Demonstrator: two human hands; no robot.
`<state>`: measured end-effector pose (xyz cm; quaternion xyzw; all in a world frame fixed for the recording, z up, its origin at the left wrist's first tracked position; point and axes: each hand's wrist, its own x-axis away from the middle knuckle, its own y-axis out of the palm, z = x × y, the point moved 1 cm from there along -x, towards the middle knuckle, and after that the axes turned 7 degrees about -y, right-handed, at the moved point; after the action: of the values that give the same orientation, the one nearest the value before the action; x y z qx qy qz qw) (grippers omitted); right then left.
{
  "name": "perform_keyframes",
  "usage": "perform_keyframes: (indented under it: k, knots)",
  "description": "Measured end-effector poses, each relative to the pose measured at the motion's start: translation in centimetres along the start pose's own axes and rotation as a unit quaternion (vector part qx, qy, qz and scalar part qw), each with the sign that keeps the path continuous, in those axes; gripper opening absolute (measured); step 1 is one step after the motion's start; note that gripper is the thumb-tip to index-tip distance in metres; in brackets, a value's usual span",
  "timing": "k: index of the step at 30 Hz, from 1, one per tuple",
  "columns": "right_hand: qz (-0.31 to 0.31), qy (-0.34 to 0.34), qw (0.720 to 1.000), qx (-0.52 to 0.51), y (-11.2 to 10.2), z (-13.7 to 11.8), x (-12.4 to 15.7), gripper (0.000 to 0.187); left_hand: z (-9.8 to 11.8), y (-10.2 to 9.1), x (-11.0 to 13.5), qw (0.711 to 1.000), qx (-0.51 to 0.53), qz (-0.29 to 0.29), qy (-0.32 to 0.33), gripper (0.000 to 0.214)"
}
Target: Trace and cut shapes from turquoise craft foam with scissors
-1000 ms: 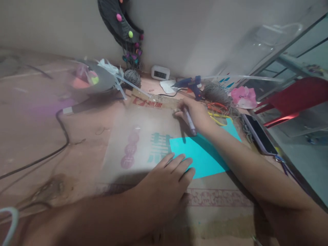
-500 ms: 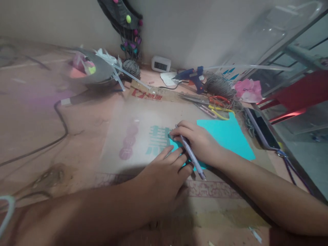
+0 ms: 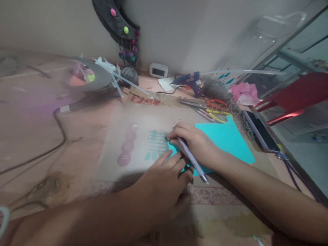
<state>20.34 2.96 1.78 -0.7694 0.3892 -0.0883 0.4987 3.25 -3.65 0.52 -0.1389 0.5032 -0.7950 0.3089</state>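
A turquoise sheet of paper (image 3: 225,141) lies on a flat piece of printed cardboard (image 3: 133,143). My left hand (image 3: 164,181) lies flat with fingers stretched out, pressing the sheet's near left corner. My right hand (image 3: 194,143) is closed round a pale purple pen (image 3: 192,160), whose tip meets the sheet's left edge close to my left fingertips. The pen's far end points back toward me.
Behind the sheet lie scissors (image 3: 205,107), a blue glue gun (image 3: 188,82), balls of grey twine (image 3: 214,90), a small white clock (image 3: 159,70) and a bowl of scraps (image 3: 89,77). A phone (image 3: 260,131) rests at the right. A black cable (image 3: 58,126) crosses the left.
My right hand came back from the far side near the scissors to the sheet's left edge with the pen, then shifted slightly. My left hand stayed on the corner.
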Motion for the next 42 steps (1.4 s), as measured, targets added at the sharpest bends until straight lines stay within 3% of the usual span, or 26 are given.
perform_keyframes:
  k: [4, 9, 15, 22, 27, 34, 37, 39, 42]
  knots:
    - [-0.028, 0.032, 0.999, -0.015, -0.4, -0.3, 0.7, 0.011, 0.0, 0.1, 0.0, 1.000, -0.011, 0.014, 0.006, 0.039]
    - [-0.003, -0.006, 0.999, 0.051, 0.2, 0.0, -0.3, 0.015, 0.1, -0.1, -0.1, 1.000, -0.004, -0.002, -0.001, 0.029]
    - [-0.021, 0.034, 0.998, -0.039, -0.4, 0.4, 0.8, 0.006, 0.0, 0.0, 0.0, 1.000, -0.013, 0.002, 0.008, 0.043]
    - [0.037, 0.023, 0.999, 0.025, -0.1, 0.9, -0.4, 0.011, 0.0, 0.0, 0.0, 1.000, -0.011, -0.006, 0.000, 0.044]
    - [-0.022, 0.044, 0.999, -0.014, -0.6, 0.5, 0.9, 0.006, 0.0, -0.2, 0.0, 1.000, -0.013, -0.013, 0.007, 0.045]
    - [0.011, 0.008, 0.999, 0.039, -0.1, 0.7, -0.2, 0.012, 0.2, -0.1, 0.1, 1.000, -0.029, -0.009, 0.004, 0.044]
    - [-0.041, 0.013, 0.999, 0.023, -0.8, -0.3, 0.4, 0.009, 0.2, -0.1, 0.1, 0.999, -0.038, -0.007, 0.014, 0.044]
    - [-0.076, 0.024, 0.996, 0.041, -1.0, -0.9, 0.9, 0.012, 0.1, -0.1, 0.0, 0.999, -0.039, -0.008, 0.019, 0.043]
    - [-0.065, -0.004, 0.993, 0.102, -0.6, -0.9, 0.5, 0.018, 0.1, -0.1, -0.1, 0.999, -0.027, -0.014, 0.018, 0.037]
